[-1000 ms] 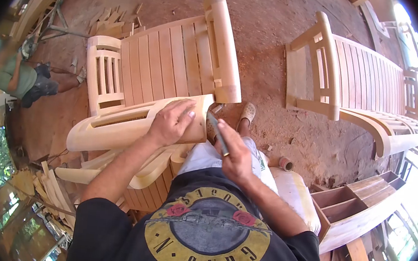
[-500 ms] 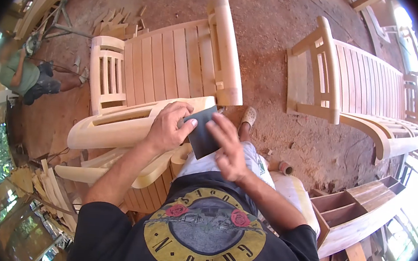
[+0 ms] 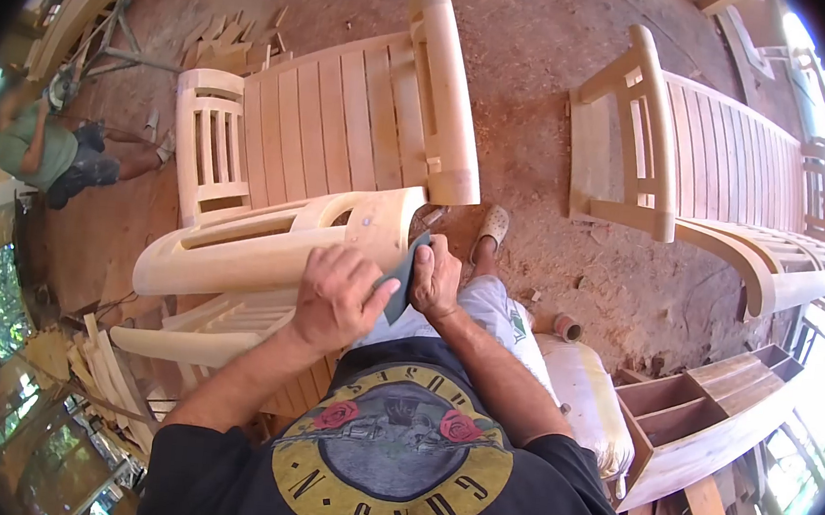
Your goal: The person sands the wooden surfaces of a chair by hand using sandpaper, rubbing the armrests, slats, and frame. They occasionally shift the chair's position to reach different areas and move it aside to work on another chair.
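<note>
Dirt workshop floor [image 3: 550, 62], two slatted benches, left hand [image 3: 334, 300] and right hand [image 3: 435, 280] gripping one sandpaper sheet [image 3: 400, 281] against one armrest [image 3: 265, 243]

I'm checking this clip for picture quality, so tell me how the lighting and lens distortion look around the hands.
Head view: strong fisheye bend with a black rim; daylight blows out the right edge beside the slatted bench. The left hand, right hand and dark sanding sheet on the curved wooden armrest are evenly lit and sharp.

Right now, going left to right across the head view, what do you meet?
Crouching person → curved armrest piece → left hand → sandpaper → right hand → sandalled foot → slatted bench
</note>
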Demonstrator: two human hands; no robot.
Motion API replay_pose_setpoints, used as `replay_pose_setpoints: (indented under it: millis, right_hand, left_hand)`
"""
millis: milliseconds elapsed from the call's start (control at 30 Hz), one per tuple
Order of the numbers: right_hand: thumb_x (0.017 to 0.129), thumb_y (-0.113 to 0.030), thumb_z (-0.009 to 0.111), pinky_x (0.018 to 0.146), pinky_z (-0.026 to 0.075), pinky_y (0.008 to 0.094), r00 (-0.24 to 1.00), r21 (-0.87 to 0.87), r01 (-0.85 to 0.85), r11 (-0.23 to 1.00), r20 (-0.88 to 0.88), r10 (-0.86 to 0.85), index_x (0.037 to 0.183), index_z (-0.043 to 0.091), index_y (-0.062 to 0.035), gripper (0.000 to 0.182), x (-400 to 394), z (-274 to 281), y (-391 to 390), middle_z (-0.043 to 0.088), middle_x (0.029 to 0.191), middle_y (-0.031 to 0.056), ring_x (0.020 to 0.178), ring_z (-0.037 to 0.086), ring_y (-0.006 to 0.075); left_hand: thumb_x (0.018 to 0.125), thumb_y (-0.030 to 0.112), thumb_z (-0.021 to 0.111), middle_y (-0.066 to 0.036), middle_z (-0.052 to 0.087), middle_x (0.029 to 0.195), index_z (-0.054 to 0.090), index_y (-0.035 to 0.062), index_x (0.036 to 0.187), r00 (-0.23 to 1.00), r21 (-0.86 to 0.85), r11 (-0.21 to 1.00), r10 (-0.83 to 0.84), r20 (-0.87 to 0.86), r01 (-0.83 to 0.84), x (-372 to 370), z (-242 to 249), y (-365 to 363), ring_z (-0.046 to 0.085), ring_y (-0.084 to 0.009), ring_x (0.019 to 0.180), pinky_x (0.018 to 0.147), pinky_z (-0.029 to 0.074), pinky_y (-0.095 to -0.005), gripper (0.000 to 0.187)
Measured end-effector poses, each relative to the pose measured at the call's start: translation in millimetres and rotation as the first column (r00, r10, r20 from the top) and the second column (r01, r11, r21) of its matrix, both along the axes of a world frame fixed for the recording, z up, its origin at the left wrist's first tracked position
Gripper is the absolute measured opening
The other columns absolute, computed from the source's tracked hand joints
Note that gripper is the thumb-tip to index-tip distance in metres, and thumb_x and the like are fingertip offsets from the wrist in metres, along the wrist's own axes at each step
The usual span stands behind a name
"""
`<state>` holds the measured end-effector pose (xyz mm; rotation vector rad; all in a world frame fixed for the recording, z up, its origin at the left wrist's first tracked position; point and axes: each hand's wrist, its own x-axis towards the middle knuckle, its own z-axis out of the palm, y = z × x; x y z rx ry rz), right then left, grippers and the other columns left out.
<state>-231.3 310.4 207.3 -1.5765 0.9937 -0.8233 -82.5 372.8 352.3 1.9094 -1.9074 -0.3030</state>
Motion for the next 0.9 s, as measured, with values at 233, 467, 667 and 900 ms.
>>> replay_pose_setpoints:
  millis: [233, 467, 667, 900]
  right_hand:
    - [0.11, -0.033, 0.047, 0.063, 0.05, 0.0487, 0.997, -0.04, -0.067, 0.997, -0.049, 0.065, 0.101, 0.059, -0.002, 0.034, -42.7, -30.2, 19.7, 0.061, 0.073, 0.0196, 0.065, 0.063, 0.0419]
    - [0.106, -0.024, 0.047, 0.072, 0.051, 0.0383, 0.988, 0.285, -0.105, 0.953, 0.141, 0.066, 0.112, 0.061, -0.0002, 0.028, -27.1, 7.8, -1.1, 0.064, 0.087, 0.0136, 0.077, 0.063, 0.0267]
    - [0.103, -0.017, 0.049, 0.073, 0.051, 0.0343, 0.965, 0.345, -0.215, 0.914, 0.22, 0.143, 0.111, 0.062, 0.0008, 0.023, -20.7, 23.5, -15.6, 0.064, 0.091, 0.0107, 0.077, 0.061, 0.0188]
    - [0.106, -0.024, 0.059, 0.071, 0.048, 0.0262, 0.984, 0.233, -0.14, 0.962, 0.14, 0.11, 0.109, 0.064, -0.0014, 0.023, 10.3, 69.6, -63.0, 0.062, 0.086, 0.0009, 0.08, 0.056, 0.0075]
  left_hand:
    - [0.077, 0.02, 0.085, -0.006, 0.051, 0.07, 0.056, 0.0113, 0.071, 0.996, -0.004, 0.998, -0.057, 0.071, 0.058, -8.6, -13.8, 9.5, 0.053, -0.0264, 0.068, 0.069, 0.037, -0.0421, 0.031]
    - [0.073, 0.019, 0.087, -0.005, 0.05, 0.069, 0.054, 0.0116, 0.067, 0.995, -0.048, 0.996, -0.076, 0.059, 0.079, -7.6, -4.8, -1.0, 0.053, -0.0257, 0.066, 0.067, 0.036, -0.0412, 0.034]
    - [0.073, 0.017, 0.086, -0.004, 0.051, 0.069, 0.055, 0.0113, 0.067, 0.991, -0.064, 0.989, -0.13, 0.039, 0.133, 4.2, 2.5, -4.1, 0.053, -0.0255, 0.065, 0.067, 0.037, -0.0406, 0.033]
    - [0.084, 0.013, 0.082, -0.003, 0.055, 0.066, 0.06, 0.0069, 0.072, 0.969, 0.043, 0.988, 0.156, -0.19, -0.151, 31.0, 44.6, -30.3, 0.057, -0.02, 0.065, 0.066, 0.043, -0.0366, 0.026]
